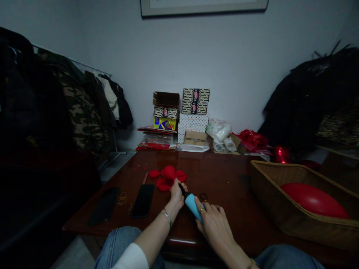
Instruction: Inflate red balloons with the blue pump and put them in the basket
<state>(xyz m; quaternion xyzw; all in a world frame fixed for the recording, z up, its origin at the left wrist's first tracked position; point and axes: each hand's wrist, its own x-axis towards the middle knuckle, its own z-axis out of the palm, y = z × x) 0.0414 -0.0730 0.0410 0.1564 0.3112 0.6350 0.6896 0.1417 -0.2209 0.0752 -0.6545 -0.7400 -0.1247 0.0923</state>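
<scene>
A light blue hand balloon pump point(193, 205) with a black nozzle end slants across the front of the table. My left hand point(176, 192) is closed around the black end. My right hand point(214, 220) grips the blue body from the right side, its thumb side on the barrel. Right beyond my left fingers lies a bunch of uninflated red balloons point(168, 173). Whether one of them sits on the nozzle is hidden by my left fingers. A small black ring point(203, 196) lies just past my right hand.
On the left of the brown table point(215, 168) are two dark phones point(143, 200), rubber bands point(121, 198) and a reddish stick point(145, 178). A wicker basket point(280, 209) holding an inflated red balloon point(314, 198) stands right. Stacked boxes point(193, 125) line the wall.
</scene>
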